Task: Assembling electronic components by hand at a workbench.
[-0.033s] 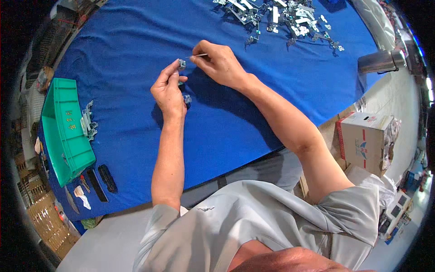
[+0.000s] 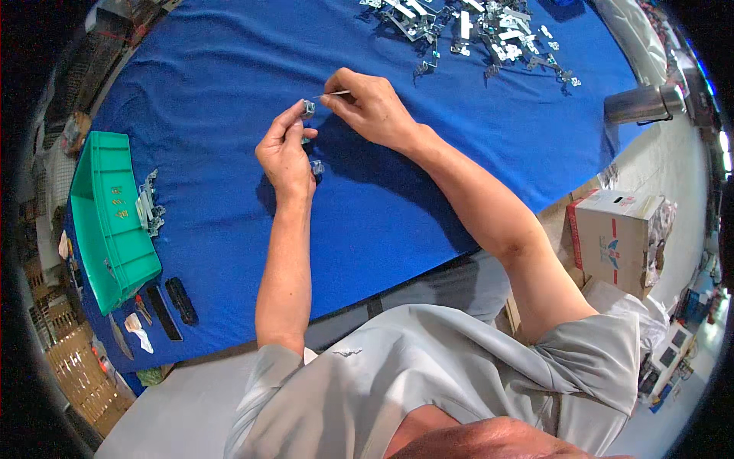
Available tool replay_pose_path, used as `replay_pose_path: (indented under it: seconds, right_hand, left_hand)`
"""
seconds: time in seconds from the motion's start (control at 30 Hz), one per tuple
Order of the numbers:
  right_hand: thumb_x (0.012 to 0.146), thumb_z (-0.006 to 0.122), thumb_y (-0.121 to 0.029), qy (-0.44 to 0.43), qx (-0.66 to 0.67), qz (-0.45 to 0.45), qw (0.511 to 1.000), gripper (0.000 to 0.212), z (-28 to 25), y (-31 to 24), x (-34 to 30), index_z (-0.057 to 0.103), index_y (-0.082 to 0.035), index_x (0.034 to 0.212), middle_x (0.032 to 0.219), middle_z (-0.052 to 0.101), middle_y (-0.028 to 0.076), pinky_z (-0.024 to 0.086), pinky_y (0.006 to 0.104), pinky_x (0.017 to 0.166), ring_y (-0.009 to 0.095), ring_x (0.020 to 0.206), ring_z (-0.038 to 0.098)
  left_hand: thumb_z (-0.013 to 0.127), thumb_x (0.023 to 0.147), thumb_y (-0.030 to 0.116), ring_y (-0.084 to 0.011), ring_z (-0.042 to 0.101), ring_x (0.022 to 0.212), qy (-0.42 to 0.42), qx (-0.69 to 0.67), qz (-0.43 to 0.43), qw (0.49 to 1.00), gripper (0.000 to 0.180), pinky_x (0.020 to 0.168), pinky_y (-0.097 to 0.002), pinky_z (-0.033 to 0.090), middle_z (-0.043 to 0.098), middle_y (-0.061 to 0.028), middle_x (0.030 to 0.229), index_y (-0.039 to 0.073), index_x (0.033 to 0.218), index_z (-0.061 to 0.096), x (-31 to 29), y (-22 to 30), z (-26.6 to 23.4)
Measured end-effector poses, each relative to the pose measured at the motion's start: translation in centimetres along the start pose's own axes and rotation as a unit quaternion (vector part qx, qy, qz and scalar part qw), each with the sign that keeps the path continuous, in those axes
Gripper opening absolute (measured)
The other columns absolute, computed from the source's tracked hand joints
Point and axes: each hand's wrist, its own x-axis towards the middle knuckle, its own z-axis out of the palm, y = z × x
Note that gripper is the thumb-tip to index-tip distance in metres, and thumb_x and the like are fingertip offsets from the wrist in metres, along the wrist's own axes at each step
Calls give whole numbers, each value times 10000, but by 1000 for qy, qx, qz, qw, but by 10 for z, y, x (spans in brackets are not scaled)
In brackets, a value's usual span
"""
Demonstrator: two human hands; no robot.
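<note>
My left hand (image 2: pixel 287 161) is closed around a small metal part. One shiny end of this metal part (image 2: pixel 308 108) pokes out past the fingertips, and another bit shows by the heel of the hand; the palm hides the middle. My right hand (image 2: pixel 371 107), just to the right of it, pinches a thin, pale, pointed tool (image 2: pixel 336 92). The tool's fine tip points left, close to the upper end of the metal part; whether they touch I cannot tell. Both hands are over the blue cloth (image 2: pixel 206 99).
A loose pile of metal brackets (image 2: pixel 505 38) lies at the far right. At the left a green bin (image 2: pixel 115 229) stands beside more brackets (image 2: pixel 151 203), with a black case (image 2: pixel 181 301) nearby. A steel flask (image 2: pixel 642 104) rests at the right edge, above a carton (image 2: pixel 612 241).
</note>
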Motion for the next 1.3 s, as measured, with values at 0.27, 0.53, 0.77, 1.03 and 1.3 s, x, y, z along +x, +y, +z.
replay_pose_path:
  seconds: [0.27, 0.53, 0.77, 1.03, 1.3]
  right_hand:
    - [901, 666, -136, -30, -19, -17, 999, 163, 4, -1, -2, 604, 5, 955, 771, 661, 146, 512, 355, 594, 258, 654, 660]
    - [903, 662, -160, -53, -59, 8, 997, 173, 4, -2, -2, 601, 0, 927, 751, 658, 155, 499, 369, 580, 277, 650, 660]
    - [909, 660, -178, -77, -79, 23, 994, 232, 1, -4, 0, 562, 19, 984, 779, 664, 171, 508, 388, 604, 308, 694, 672]
    - [930, 629, -189, -26, -41, -8, 999, 205, 7, 0, -5, 572, 3, 881, 711, 634, 173, 472, 416, 564, 317, 636, 644]
    - [927, 635, -221, -22, -59, 8, 998, 240, 6, -6, -2, 582, -2, 844, 667, 607, 169, 455, 406, 538, 330, 580, 604]
  left_hand:
    - [530, 916, -75, -157, 659, 924, -22, 36, 32, 999, 242, 692, -245, 551, 692, -120, 1050, -22, 1070, 709, 0, -3, -1]
    - [518, 896, -103, -174, 663, 948, -31, 34, 63, 997, 267, 687, -241, 558, 687, -140, 1092, -24, 1057, 715, 0, -2, 0]
    - [520, 892, -101, -177, 665, 943, -28, 30, 52, 998, 270, 685, -248, 559, 687, -139, 1093, -21, 1060, 716, 0, -1, 0]
    - [528, 901, -89, -165, 663, 933, -27, 25, 48, 998, 254, 683, -246, 559, 690, -128, 1080, -19, 1056, 716, -2, -3, 1]
    - [535, 906, -85, -155, 663, 906, -22, 33, 49, 998, 243, 684, -242, 557, 695, -117, 1050, -22, 1060, 712, -1, -2, 1]
